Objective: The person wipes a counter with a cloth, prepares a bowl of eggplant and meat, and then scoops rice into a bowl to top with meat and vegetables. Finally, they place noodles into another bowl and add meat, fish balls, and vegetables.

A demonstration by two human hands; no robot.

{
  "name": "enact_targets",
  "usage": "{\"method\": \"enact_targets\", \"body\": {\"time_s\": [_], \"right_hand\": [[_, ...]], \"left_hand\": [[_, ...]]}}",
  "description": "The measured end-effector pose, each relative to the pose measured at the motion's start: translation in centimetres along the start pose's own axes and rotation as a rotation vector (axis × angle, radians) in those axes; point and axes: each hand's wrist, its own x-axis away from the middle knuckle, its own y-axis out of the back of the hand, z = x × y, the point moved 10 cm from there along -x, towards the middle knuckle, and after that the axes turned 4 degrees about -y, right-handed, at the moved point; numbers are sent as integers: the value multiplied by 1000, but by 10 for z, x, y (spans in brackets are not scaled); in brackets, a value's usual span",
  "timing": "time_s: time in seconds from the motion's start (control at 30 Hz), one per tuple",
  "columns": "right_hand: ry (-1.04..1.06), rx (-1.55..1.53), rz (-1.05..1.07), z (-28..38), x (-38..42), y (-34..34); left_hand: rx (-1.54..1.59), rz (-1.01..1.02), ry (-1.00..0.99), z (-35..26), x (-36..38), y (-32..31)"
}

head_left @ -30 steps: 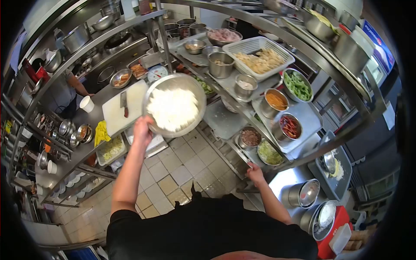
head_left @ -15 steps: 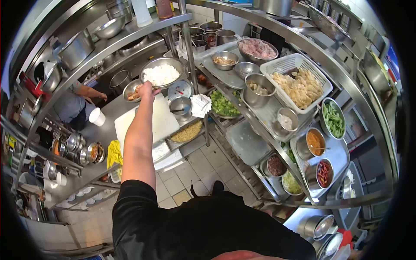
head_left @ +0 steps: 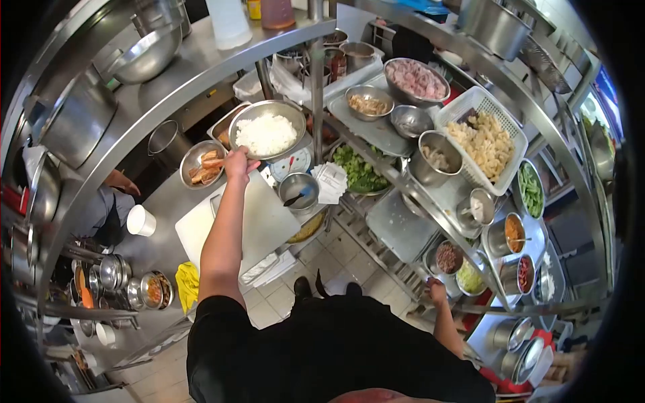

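Note:
My left hand [head_left: 238, 163] grips the near rim of a steel bowl of white rice [head_left: 267, 129], held out at arm's length above the scale [head_left: 294, 163] and a small steel pot [head_left: 299, 189]. Below my arm lies a white cutting board [head_left: 269, 218]. My right hand [head_left: 436, 291] is low at the right, resting on the front edge of the steel prep counter [head_left: 403, 232], close to bowls of dark filling [head_left: 449, 257] and shredded cabbage [head_left: 469, 278]; it holds nothing that I can see.
The counter carries a white basket of pasta [head_left: 485, 139], a bowl of raw meat [head_left: 416, 78], broccoli [head_left: 357, 170], green beans [head_left: 531, 190] and several sauce pots. A white cup [head_left: 141, 219] and yellow cloth [head_left: 187, 285] sit left. Another person's arm [head_left: 121, 181] shows behind the shelf.
My left hand has carried the rice bowl from close to me out over the scale. My right hand went out of view, then came back to the counter edge. My view shifted left and up.

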Motion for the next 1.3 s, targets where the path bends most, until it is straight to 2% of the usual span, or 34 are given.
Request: {"method": "enact_targets", "body": {"time_s": [0.1,0.13,0.2,0.27,0.33,0.4,0.43,0.57,0.67,0.8,0.87,0.9,0.93,0.97,1.0,1.03,1.07,1.1,1.13,1.17,1.2,1.3], "right_hand": [[-85,-67,-10,-54,23,-31],[213,-57,594,-153,-44,-50],[-374,74,155,-137,51,-57],[-522,245,120,-139,99,-76],[-512,107,285,-184,101,-88],[-290,521,264,-138,131,-97],[-304,528,237,-135,135,-97],[-549,210,52,-138,140,-85],[-463,266,-1,-110,125,-80],[-201,201,-15,-66,117,-79],[-283,76,-12,-82,132,-64],[-371,133,-4,-100,141,-51],[-462,160,-14,-124,155,-30],[-560,220,-14,-150,172,-4],[-661,262,1,-184,188,21],[-766,343,-15,-233,194,54],[-659,416,-17,-252,200,85],[-739,319,-109,-274,211,125],[-658,74,-382,-272,238,163],[-699,-61,-653,-294,238,215],[-609,-200,-770,-285,249,255],[-560,-96,-1132,-217,291,366]], "left_hand": [[45,38,31,6,0,3],[68,47,38,5,4,3],[84,62,45,2,8,4],[97,86,49,2,6,2],[95,108,43,-1,8,1],[97,108,51,1,7,5],[84,113,53,-1,8,7],[95,94,41,-4,8,19],[162,30,24,-7,4,36],[241,-118,-72,-3,3,75],[270,-186,-201,10,8,101],[160,-180,-316,23,11,116],[183,-174,-390,28,23,118],[65,-195,-402,18,53,110],[-18,-147,-487,10,83,95],[-51,14,-714,13,108,79],[-136,-25,-515,13,139,58],[-156,86,-492,40,153,49],[-222,231,-500,51,172,32],[-286,354,-516,63,196,15],[-284,438,-447,79,216,1],[-323,596,-289,125,261,-37]]}}
